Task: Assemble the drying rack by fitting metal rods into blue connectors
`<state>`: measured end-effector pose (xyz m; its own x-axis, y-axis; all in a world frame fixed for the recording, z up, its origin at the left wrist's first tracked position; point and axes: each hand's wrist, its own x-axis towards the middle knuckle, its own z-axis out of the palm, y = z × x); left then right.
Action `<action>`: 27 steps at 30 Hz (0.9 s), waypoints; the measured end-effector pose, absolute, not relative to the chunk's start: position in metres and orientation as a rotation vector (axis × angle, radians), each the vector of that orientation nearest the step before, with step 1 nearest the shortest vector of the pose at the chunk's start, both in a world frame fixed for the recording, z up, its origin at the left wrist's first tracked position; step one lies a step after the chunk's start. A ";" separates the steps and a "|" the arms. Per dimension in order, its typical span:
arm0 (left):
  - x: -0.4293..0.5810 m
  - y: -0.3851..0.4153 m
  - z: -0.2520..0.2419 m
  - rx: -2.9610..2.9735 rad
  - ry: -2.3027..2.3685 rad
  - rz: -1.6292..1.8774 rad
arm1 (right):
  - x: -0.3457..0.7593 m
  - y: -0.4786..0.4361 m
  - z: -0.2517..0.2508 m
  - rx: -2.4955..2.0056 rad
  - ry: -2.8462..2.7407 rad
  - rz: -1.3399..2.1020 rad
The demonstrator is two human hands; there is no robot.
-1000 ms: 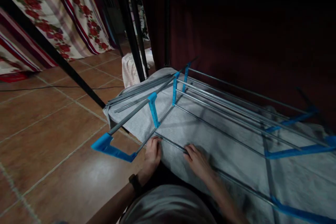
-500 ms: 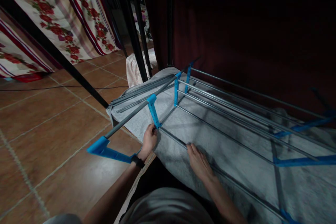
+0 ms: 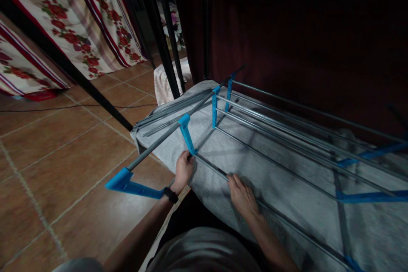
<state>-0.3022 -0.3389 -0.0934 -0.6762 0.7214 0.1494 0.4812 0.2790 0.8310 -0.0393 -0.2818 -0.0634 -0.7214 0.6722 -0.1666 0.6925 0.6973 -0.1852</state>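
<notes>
Here, both hands on the drying rack

The clothes drying rack, a frame of grey metal rods with blue plastic joints, lies flat on a pale grey towel-like cloth spread over a raised surface in front of the person. The left hand is at the rack's near-left corner. Its fingers are curled around the end of the nearest rod, right where that rod meets a blue bracket. A dark wristband sits on that wrist. The right hand lies further along the same rod, palm down on the cloth with the fingers stretched out loosely. Its fingertips touch the rod without wrapping it.

A blue corner piece of the rack juts out past the cloth's edge, above the brown tiled floor. Behind, a floral striped curtain hangs at the left. Black poles slant up beside it, and a thin cable runs across the tiles.
</notes>
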 end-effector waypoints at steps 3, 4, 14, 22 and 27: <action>-0.299 -0.339 -0.090 1.101 2.332 1.317 | -0.039 -0.282 -0.063 1.154 2.797 -0.365; -0.298 -0.339 -0.089 1.100 2.339 1.308 | -0.038 -0.282 -0.063 1.156 2.792 -0.373; -0.287 -0.337 -0.093 1.081 2.466 1.281 | -0.038 -0.282 -0.060 1.222 2.704 -0.474; -0.284 -0.337 -0.096 1.119 2.522 1.298 | -0.038 -0.274 -0.057 1.187 2.754 -0.649; -0.284 -0.339 -0.089 1.179 2.498 1.260 | -0.042 -0.278 -0.054 1.263 2.819 -0.671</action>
